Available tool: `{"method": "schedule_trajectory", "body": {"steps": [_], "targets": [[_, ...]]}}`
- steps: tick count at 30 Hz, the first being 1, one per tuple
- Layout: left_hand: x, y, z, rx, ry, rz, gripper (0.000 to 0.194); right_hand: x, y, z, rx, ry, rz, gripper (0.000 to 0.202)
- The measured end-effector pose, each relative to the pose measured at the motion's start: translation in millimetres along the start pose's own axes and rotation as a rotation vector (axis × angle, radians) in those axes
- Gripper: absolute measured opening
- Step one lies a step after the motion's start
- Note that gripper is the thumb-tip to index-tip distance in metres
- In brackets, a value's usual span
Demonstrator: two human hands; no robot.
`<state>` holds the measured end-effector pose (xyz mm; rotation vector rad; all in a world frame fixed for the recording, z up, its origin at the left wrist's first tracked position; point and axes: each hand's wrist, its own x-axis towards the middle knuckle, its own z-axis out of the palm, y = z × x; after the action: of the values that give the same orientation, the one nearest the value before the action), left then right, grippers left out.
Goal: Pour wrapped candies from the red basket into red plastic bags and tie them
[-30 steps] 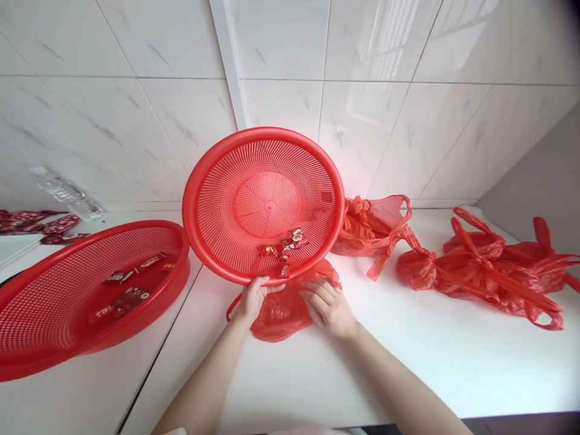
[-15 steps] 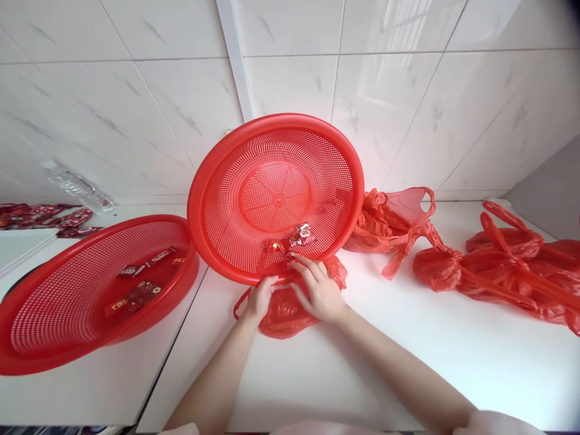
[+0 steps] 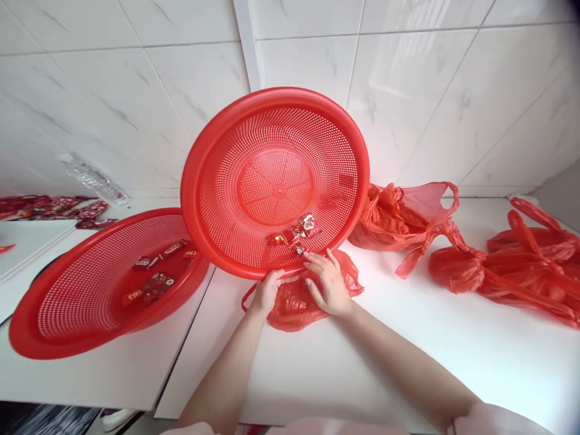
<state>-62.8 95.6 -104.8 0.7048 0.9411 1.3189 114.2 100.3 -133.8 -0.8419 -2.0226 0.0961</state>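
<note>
A red perforated plastic basket (image 3: 279,99) is tilted towards me, its inside facing me. Several small wrapped candies (image 3: 296,229) lie in its lower part. My left hand (image 3: 268,291) grips the near rim, thumb on top and the other fingers partly hidden beneath. At the right of the same rim, my right hand (image 3: 328,283) has its fingers apart, the fingertips reaching inside just below the candies; nothing shows in its grasp. Under the basket and between my hands, a red plastic bag (image 3: 294,311) rests on the white table, its upper part hidden.
On the left, a second red basket (image 3: 31,338) leans with several packets (image 3: 156,284) inside. Red plastic bags (image 3: 389,223) stand to the right, with more knotted bags (image 3: 525,266) beyond. A clear bottle (image 3: 97,181) and red packets (image 3: 49,208) lie by the tiled wall.
My right hand's fingers have drawn back slightly from the candies and spread. The left hand keeps its hold on the rim. The whole view has shifted a little.
</note>
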Motion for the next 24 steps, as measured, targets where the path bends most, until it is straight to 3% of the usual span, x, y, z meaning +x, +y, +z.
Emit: {"method": "schedule_trajectory", "body": {"steps": [6,10,15,21,24], "targets": [[-4,-15,7.3,0.043,0.041,-0.039,0.028,4,-1,3,-0.180,-0.130,0.125,0.068],[-4,-17,8.4,0.069,0.048,-0.003,0.026,5,1,1,-0.112,-0.153,0.153,0.064],[-1,-9,7.0,0.012,0.004,-0.022,0.022,2,1,0,0.038,-0.080,0.143,0.063],[4,-5,2.0,-0.025,0.106,0.002,0.010,-4,7,0,0.034,0.133,0.202,0.054],[5,-7,0.3,-0.040,0.068,0.007,0.009,-1,8,1,-0.042,0.108,0.189,0.047]]}}
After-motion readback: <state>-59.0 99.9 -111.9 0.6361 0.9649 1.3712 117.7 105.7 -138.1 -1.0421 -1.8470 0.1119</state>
